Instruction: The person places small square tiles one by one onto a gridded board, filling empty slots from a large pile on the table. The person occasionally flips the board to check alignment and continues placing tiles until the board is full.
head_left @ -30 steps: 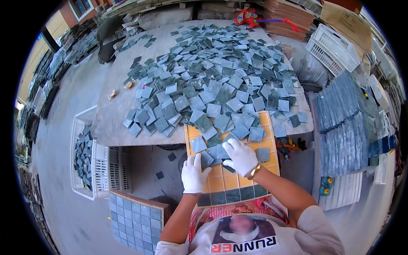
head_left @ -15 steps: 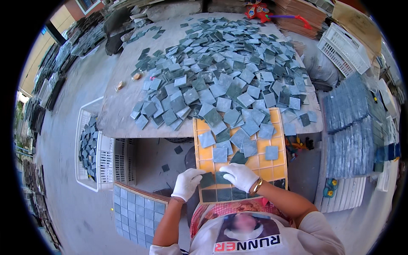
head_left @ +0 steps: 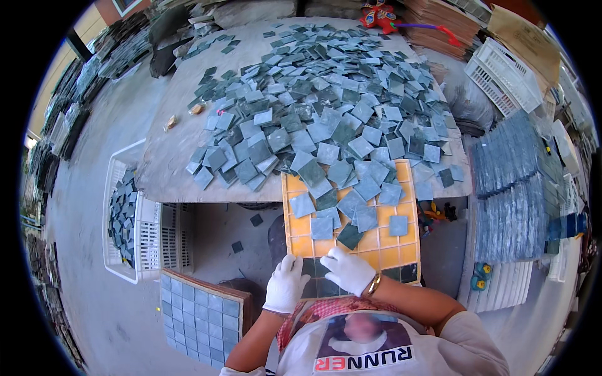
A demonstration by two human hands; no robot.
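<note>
A yellow gridded tray (head_left: 371, 255) tilts from the table edge toward me, with dark square stone tiles (head_left: 328, 287) seated in its nearest rows. Over the tray's near left edge is my left hand (head_left: 286, 287), white-gloved, fingers apart and holding nothing visible, beside a seated tile. My right hand (head_left: 347, 272), gloved too, lies palm down on the near rows, fingers stretched out and fingertips touching the tiles. Just beyond it lies a loose dark tile (head_left: 350, 236). Several loose grey-blue tiles (head_left: 353, 204) overlap on the tray's far part. Whatever lies beneath both palms is hidden.
A large heap of loose tiles (head_left: 326, 119) covers much of the table (head_left: 164, 153). At left stands a white crate (head_left: 150, 241) holding tiles, with a tile-filled panel (head_left: 199, 313) nearer me. Stacked tile sheets (head_left: 506, 194) stand at right. A red toy (head_left: 379, 17) lies at the back.
My left hand has turned its fingers away from me and drawn slightly nearer. My right hand has shifted a little toward me. Two tiles near my fingertips now sit flatter in the grid.
</note>
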